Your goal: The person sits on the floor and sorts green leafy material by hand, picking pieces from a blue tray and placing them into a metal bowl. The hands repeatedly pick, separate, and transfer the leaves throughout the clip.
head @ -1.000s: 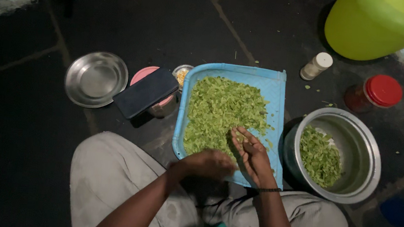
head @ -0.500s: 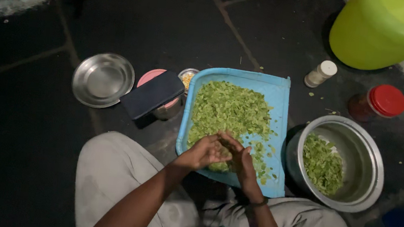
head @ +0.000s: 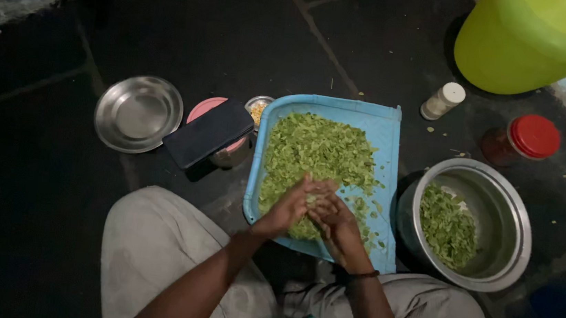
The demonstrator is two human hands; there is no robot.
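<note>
1. Centrally, lying heaped across a blue plastic tray (head: 388, 131) at mid-frame: chopped green leaves (head: 312, 148), spread thick toward the tray's upper part and thinning to scattered bits at its lower right, likely from being gathered inward.
2. Meeting over the lower edge of that heap: left hand (head: 290, 208) and right hand (head: 334, 219), pressing together with fingers curled inward, cupping a small clump of the leaves between them; how tightly the fingers are closing cannot be told, since the hands are covering each other.
3. Wearing a dark band at the right wrist, both forearms reaching up from the bottom of the frame over light-coloured trousers, suggesting sitting on the floor with the tray pulled close.
4. Standing just right of the tray, within easy reach: a steel bowl (head: 507, 201) holding a smaller pile of the same greens.
5. Sitting left of the tray: a pink-lidded container (head: 199, 108) with a dark flat case (head: 208, 133) resting across it, a small tin of yellow grains (head: 257, 108), and further left a bare steel plate (head: 138, 112).
6. Occupying the upper right: a white-capped bottle (head: 443, 100), a red-lidded jar (head: 523, 139) and a large lime-green tub (head: 537, 38), all on dark floor tiles.
</note>
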